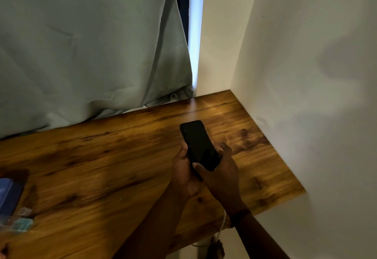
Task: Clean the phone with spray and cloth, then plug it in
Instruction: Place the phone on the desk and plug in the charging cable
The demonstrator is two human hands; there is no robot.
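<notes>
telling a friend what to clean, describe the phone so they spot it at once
Start at the wooden table in the white-walled corner. Above its right end, the left hand and right hand hold the phone. It is flat and black; the object far left is blue.

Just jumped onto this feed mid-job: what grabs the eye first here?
First, the black phone, held by the left hand and the right hand above the wooden table, right of centre. Next, the bright strip of light at the top, between the grey-green curtain and the white wall.
</notes>
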